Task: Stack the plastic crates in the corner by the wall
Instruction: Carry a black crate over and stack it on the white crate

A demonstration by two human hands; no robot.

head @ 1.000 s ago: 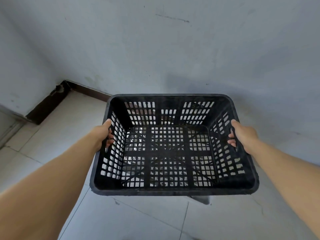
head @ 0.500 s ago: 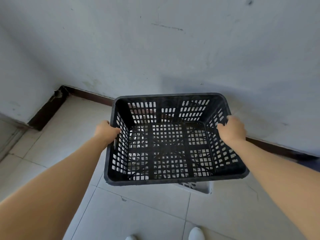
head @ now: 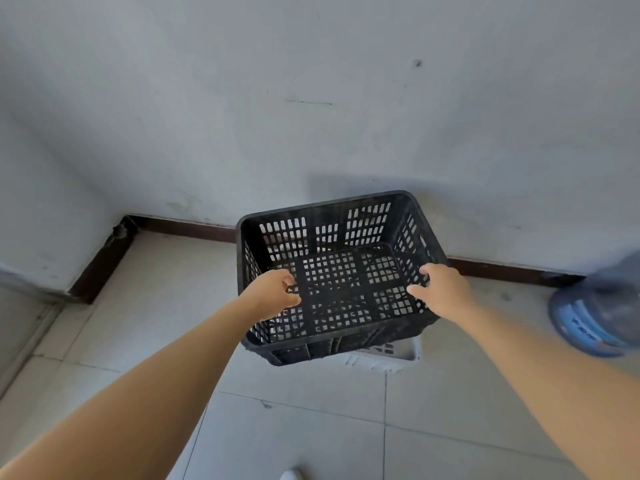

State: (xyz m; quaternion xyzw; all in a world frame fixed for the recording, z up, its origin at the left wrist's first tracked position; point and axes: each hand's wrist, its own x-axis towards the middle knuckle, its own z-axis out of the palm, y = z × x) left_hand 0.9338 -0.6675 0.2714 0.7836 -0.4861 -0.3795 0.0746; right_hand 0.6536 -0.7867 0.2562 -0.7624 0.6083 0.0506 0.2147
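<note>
Two crates on my head view: black crate (head: 341, 278) sits skewed atop the white crate (head: 388, 353) by the wall (head: 311, 116). My left hand (head: 273, 294) and right hand (head: 441, 289) hover loosely curled, empty.

The black crate (head: 341, 271) covers nearly all of the white crate (head: 388, 353) beneath it, so only a near corner and a strip of pale lattice show, and whether the two sit squarely cannot be told. At the right edge a blue bottle (head: 599, 313) is blurred and cut off. At the bottom edge a white shoe tip (head: 291, 475) is cropped, as are both forearms.
</note>
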